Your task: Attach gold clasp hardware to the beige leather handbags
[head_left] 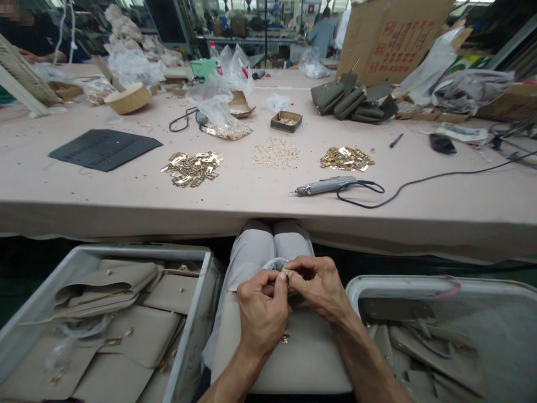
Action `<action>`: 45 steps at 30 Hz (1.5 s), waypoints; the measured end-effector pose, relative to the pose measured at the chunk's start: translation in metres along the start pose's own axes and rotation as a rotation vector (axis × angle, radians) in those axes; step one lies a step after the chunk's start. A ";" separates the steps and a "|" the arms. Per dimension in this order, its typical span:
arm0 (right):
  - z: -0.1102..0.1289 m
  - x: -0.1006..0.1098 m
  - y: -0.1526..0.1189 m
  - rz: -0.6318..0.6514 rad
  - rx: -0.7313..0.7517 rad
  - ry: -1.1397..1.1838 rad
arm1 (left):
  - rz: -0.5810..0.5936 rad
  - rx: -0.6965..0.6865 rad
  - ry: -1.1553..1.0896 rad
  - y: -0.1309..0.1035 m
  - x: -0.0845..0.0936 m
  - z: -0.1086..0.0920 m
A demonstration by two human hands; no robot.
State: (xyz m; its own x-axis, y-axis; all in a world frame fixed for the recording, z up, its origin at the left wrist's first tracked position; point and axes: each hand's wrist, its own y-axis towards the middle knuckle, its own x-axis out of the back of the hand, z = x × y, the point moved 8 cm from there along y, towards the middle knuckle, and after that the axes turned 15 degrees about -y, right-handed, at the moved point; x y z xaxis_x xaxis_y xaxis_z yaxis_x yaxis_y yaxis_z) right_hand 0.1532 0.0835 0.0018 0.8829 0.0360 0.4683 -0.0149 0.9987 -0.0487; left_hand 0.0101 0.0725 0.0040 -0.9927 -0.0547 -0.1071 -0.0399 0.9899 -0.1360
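Note:
A beige leather bag (310, 358) lies across my lap, with a small gold clasp (286, 338) on its face. Above its far edge my left hand (264, 308) and my right hand (314, 285) meet, thumbs and fingertips pinched close together. Something small and pale sits at the fingertips, too hidden to name. Behind the fingers a clear plastic wrap (276, 263) shows. Both hands are closed.
Gold metal plates (193, 168) and more gold fittings (346, 158) lie heaped on the table, tiny screws (276, 153) between them. An electric screwdriver (325, 185) rests near the edge. Bins of bag pieces flank me: left bin (201, 280), right bin (495, 288).

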 end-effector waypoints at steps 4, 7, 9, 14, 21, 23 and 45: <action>-0.001 -0.002 0.000 0.021 -0.015 0.024 | -0.011 0.026 -0.030 0.001 0.001 0.005; -0.004 -0.002 0.002 0.025 -0.007 0.054 | -0.002 0.038 -0.052 0.002 0.002 0.008; -0.008 0.000 0.003 0.006 -0.003 0.085 | 0.024 0.065 -0.073 0.002 0.001 0.013; -0.018 0.004 0.006 -0.060 -0.006 0.179 | 0.141 0.141 -0.118 0.001 -0.007 0.024; -0.021 0.003 0.006 -0.077 -0.001 0.162 | 0.115 0.179 -0.238 0.008 -0.003 0.033; -0.021 0.002 0.006 -0.082 0.002 0.149 | 0.097 0.176 -0.258 0.012 0.000 0.037; -0.009 0.003 0.005 0.055 0.127 0.067 | 0.000 0.197 -0.336 0.017 0.003 0.044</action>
State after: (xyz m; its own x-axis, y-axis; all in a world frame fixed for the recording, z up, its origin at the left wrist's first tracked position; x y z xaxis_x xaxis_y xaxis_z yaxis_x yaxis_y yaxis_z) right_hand 0.1597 0.0883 -0.0050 0.9085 0.0923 0.4076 -0.1194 0.9920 0.0415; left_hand 0.0114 0.0832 -0.0417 -0.8991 -0.1270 -0.4189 0.0150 0.9474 -0.3196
